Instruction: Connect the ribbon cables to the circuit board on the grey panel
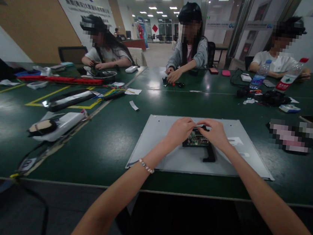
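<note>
A green circuit board (197, 140) in a black frame lies on a pale grey panel (158, 151) in front of me. An L-shaped black piece (210, 156) reaches from the frame toward the panel's near edge. At the board's far edge my left hand (182, 130) is closed, fingertips pinched together. My right hand (213, 132) meets it from the other side, also in a pinch, just above a small dark part (204, 128). Whatever lies between the fingertips is too small to make out. White labels (235, 141) show on the panel, right of my right hand.
Left on the green table (109, 138) are a white power strip-like object (68, 122), a long black-and-silver pack (69, 99) and a red bar (61, 79). A phone (288, 137) and bottles (260, 75) stand right. Three people work across the table.
</note>
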### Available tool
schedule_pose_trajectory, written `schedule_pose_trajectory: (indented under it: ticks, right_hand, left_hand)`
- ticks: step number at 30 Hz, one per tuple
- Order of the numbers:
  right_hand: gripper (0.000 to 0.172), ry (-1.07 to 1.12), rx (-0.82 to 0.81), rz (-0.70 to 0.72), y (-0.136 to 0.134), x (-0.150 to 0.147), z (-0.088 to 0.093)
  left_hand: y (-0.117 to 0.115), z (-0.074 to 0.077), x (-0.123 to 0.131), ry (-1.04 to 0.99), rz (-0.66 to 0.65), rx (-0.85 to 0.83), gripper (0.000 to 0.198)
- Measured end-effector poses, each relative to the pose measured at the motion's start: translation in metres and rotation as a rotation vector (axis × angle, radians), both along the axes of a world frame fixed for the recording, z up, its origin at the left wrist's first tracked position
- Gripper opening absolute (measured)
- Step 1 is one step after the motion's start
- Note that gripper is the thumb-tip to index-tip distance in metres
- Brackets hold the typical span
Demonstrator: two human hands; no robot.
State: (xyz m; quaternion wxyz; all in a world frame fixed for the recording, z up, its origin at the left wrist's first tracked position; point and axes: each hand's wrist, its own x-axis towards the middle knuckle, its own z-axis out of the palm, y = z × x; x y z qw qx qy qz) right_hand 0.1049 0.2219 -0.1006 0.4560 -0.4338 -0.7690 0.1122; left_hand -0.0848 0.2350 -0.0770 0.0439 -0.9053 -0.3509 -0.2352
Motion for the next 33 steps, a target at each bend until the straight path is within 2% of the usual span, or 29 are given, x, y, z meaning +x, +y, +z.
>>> schedule_pose_trajectory:
  ticks: [5, 12, 15, 20, 26, 33]
  right_hand:
    - [0.023, 0.002, -0.021, 0.014, 0.0, -0.003, -0.002]
    - [0.021, -0.149, -0.028, -0.034, 0.004, -0.002, 0.002]
    - [0.02, -0.153, -0.028, -0.103, 0.01, -0.001, 0.002]
    - [0.02, -0.178, -0.049, -0.207, 0.02, 0.0, -0.002]
    - [0.02, -0.375, -0.141, -0.205, 0.026, 0.001, -0.013]
    - [0.02, -0.374, -0.173, -0.167, 0.029, 0.007, -0.019]
  left_hand:
    - [-0.007, 0.004, 0.003, 0.081, 0.07, 0.045, 0.018]
    - [-0.01, 0.009, 0.004, 0.027, 0.131, -0.021, 0.024]
    - [-0.004, 0.006, -0.001, -0.005, 0.192, -0.083, 0.029]
    - [0.007, -0.01, -0.011, -0.036, 0.245, -0.215, 0.03]
    - [0.009, -0.013, -0.011, -0.012, 0.261, -0.272, 0.03]
    - [0.008, -0.014, -0.012, 0.018, 0.272, -0.266, 0.029]
